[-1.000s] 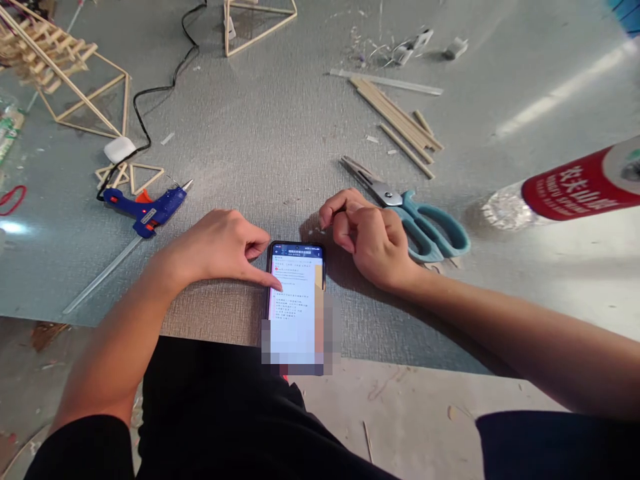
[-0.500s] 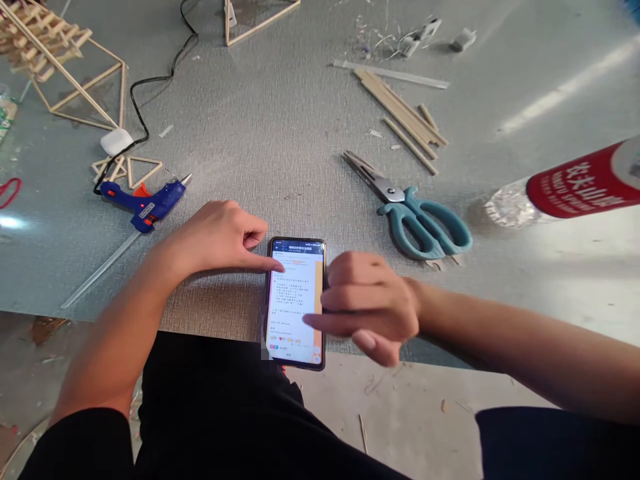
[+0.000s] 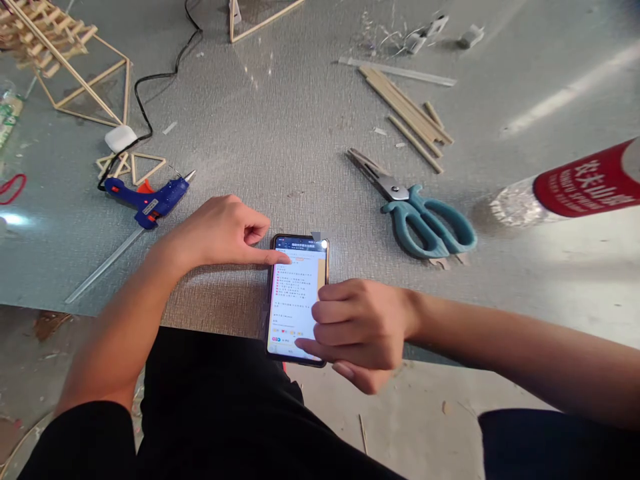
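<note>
We find the phone [image 3: 297, 298] lying flat at the near edge of the grey mat [image 3: 280, 133], directly in front of us and between our two hands; its long axis runs away from the body, top end toward the middle of the mat, bottom end just overhanging the mat's near edge.

Left hand [image 3: 220, 230]: placed at the phone's upper left corner, index finger extended and touching the top of the screen, remaining fingers curled loosely; it grips nothing.

Right hand [image 3: 363, 327]: placed over the phone's lower right portion, fingers half curled, one fingertip on the bottom of the screen, the thumb tucked beneath near the lower edge; whether it actually clasps the phone body we cannot tell.

The governing relation — both hands are in contact with the phone, left at the far end, right at the near end, so neither is meaningfully nearer; the phone is spanned along its long axis.

Surroundings, none touched: teal scissors [image 3: 423, 213] beyond the right hand, blades pointing away and to the left; a blue glue gun [image 3: 150, 197] beyond the left hand; a bundle of wooden sticks [image 3: 407, 110] farther out — well apart from both hands; a red-labelled bottle [image 3: 575, 190] on its side at the right.
</note>
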Demonstrator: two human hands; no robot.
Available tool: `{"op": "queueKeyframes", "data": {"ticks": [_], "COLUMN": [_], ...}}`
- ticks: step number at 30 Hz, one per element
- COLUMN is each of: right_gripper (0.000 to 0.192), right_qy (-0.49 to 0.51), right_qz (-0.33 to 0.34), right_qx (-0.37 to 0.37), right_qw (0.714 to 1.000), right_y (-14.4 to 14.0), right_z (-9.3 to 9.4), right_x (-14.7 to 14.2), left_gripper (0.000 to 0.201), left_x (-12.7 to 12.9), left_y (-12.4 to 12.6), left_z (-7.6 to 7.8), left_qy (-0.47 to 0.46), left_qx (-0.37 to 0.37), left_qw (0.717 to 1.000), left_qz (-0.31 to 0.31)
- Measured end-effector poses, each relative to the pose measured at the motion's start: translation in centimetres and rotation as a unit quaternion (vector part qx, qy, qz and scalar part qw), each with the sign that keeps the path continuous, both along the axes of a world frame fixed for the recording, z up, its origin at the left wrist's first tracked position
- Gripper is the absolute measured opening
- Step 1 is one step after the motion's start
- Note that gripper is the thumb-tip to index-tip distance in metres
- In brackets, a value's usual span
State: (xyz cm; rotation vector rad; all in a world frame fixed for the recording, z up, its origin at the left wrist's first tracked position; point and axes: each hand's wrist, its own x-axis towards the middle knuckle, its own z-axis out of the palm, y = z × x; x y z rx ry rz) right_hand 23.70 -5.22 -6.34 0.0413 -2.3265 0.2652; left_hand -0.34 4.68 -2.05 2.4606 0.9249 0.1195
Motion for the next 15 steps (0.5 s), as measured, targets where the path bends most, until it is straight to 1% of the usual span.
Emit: {"op": "queueKeyframes", "data": {"ticks": [2,4,7,10,12,13,15], "right_gripper": [0.045,0.049,0.051,0.046,0.045,0.045,0.045], "right_qy": [-0.007,0.012,0.060,0.118,0.152,0.155,0.130], "right_qz": [0.007,0.010,-0.023,-0.073,-0.087,-0.084,-0.067], "right_qx": [-0.015,-0.037,-0.096,-0.192,-0.231,-0.230,-0.189], "right_qw": [1.000,0.999,0.993,0.972,0.957,0.957,0.971], "right_y": [0.1,0.3,0.8,1.4,1.6,1.6,1.4], "right_z": [0.0,0.0,-0.1,-0.4,-0.5,-0.5,-0.4], "right_x": [0.0,0.2,0.6,0.9,1.0,0.9,0.8], "left_gripper": [0.065,0.065,0.065,0.065,0.065,0.065,0.064], "left_x": [0.0,0.0,-0.1,-0.2,-0.2,-0.2,-0.2], "left_y": [0.0,0.0,0.0,0.0,-0.1,-0.1,-0.1], "left_z": [0.1,0.3,0.4,0.4,0.5,0.5,0.4], "left_qy": [-0.006,-0.008,-0.008,-0.008,-0.008,-0.009,-0.009], "left_qx": [0.002,0.008,0.016,0.018,0.017,0.018,0.022], "left_qw": [1.000,1.000,1.000,1.000,1.000,1.000,1.000], "left_qz": [0.000,0.003,0.004,-0.001,-0.003,-0.005,-0.007]}}
